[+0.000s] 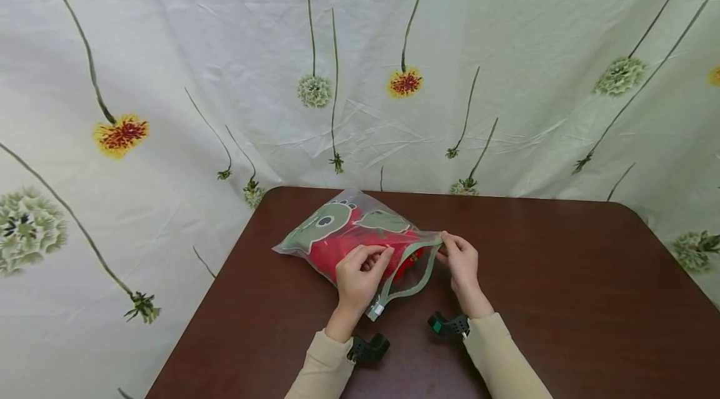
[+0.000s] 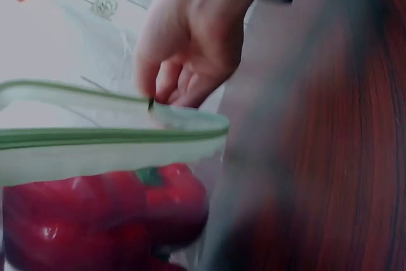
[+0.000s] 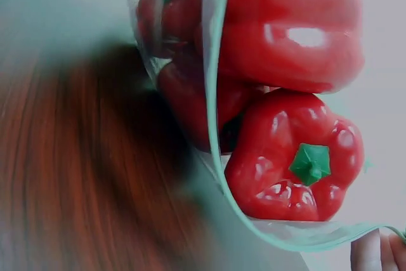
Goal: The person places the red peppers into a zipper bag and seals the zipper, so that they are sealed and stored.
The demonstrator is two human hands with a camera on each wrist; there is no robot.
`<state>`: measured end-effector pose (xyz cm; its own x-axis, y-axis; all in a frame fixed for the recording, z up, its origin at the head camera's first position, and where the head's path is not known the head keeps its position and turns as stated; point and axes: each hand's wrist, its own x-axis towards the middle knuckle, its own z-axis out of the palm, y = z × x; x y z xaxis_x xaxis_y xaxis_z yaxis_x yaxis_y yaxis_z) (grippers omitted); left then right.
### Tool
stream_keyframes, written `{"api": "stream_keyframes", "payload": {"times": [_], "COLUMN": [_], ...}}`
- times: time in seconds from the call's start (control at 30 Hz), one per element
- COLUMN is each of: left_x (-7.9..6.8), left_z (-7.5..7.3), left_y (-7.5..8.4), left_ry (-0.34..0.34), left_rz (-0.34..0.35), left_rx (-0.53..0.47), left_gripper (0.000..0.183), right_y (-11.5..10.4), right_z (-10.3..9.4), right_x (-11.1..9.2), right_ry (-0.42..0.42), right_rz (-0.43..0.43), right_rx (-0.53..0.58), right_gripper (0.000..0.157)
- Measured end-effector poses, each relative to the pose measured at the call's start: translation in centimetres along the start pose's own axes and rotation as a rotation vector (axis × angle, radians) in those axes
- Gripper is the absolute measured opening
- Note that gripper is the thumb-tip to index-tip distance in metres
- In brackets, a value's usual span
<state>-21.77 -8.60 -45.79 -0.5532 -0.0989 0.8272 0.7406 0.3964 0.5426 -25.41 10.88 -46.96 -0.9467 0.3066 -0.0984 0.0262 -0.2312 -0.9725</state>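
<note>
A translucent zip bag [image 1: 329,230] with a green cartoon print lies on the table, its green-edged mouth gaping toward the person. Glossy red bell peppers [image 3: 295,153] with green stems fill it, toy-like in their shine. My left hand [image 1: 360,274] pinches the upper rim of the mouth between thumb and curled fingers; its fingertips [image 3: 368,252] show at the rim in the right wrist view. At the mouth's far right corner, my right hand [image 1: 462,261] pinches the edge, seen also in the left wrist view. A pale zip slider [image 1: 375,310] hangs at the near corner.
The dark brown wooden table [image 1: 562,299] stretches out to both sides of the bag. Behind it hangs a white cloth [image 1: 360,30] printed with flowers. Black wrist straps [image 1: 368,349] sit on both wrists, by cream sleeves.
</note>
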Motion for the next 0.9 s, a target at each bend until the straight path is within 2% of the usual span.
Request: {"api": "stream_keyframes", "payload": {"times": [0.17, 0.4, 0.63, 0.8, 0.9], "left_x": [-0.2, -0.1, 0.0, -0.3, -0.7], "left_z": [-0.5, -1.4, -2.2, -2.6, -2.6], "left_y": [-0.7, -1.5, -2.4, -3.2, -3.4], "left_ry": [-0.024, -0.148, -0.254, -0.282, -0.237], "left_rz": [-0.067, -0.149, -0.205, -0.241, -0.285], "left_rx": [0.082, 0.171, 0.258, 0.209, 0.140], "left_gripper": [0.007, 0.015, 0.022, 0.023, 0.020], "right_y": [-0.1, 0.0, 0.7, 1.3, 1.6], "right_z": [-1.0, -2.4, -3.6, -4.4, -4.8], "right_x": [-0.1, -0.3, -1.0, -1.4, -1.5], "right_ry": [0.007, 0.004, -0.018, -0.049, -0.080], "right_rz": [-0.009, -0.019, -0.029, -0.024, -0.015], "right_rx": [-0.002, -0.034, -0.120, -0.175, -0.210], "right_gripper": [0.030, 0.034, 0.032, 0.031, 0.032]}}
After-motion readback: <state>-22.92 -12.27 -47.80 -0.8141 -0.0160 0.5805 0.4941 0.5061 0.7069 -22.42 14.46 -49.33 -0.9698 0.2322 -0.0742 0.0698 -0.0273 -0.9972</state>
